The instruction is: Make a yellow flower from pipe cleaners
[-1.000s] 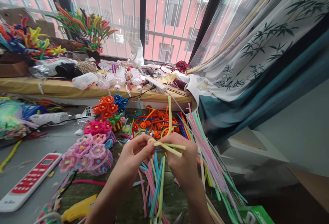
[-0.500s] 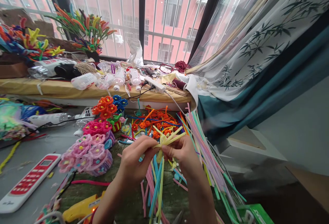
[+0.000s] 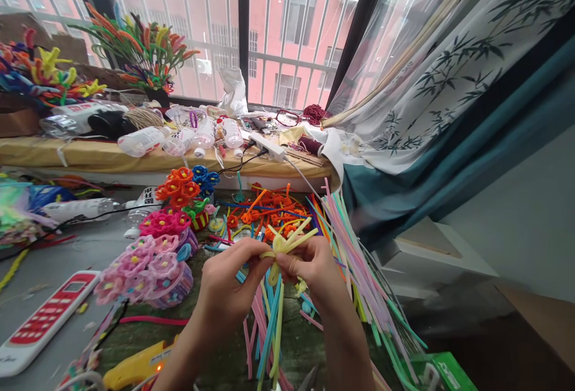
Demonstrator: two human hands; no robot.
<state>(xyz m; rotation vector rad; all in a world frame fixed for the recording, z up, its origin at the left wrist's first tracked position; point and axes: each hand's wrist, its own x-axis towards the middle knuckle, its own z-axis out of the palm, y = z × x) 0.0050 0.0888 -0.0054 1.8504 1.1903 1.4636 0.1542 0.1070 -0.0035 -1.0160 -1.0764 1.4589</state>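
Between my two hands, above the green work mat, is a piece of pale yellow pipe cleaners bent into loops, with loose ends fanning up to the right. My left hand pinches its left loop between thumb and fingers. At the crossing point, my right hand grips it with the thumb in front; the other fingers are partly hidden behind. Below lie cut pipe cleaners in blue, pink and yellow. Left of my hands stand pink pipe-cleaner flowers. A yellow glue gun with a lit orange light rests near my left forearm.
Orange pipe-cleaner pieces are heaped beyond my hands. Long pastel pipe cleaners lie along the right, by a green box. Scissor blades show at the bottom. A red-and-white remote-like device lies left; bottles line the sill.
The yellow loops have turned slightly in my fingers, and the loose ends now lean more to the right. Both hands keep their pinch. The whole view has shifted a little.
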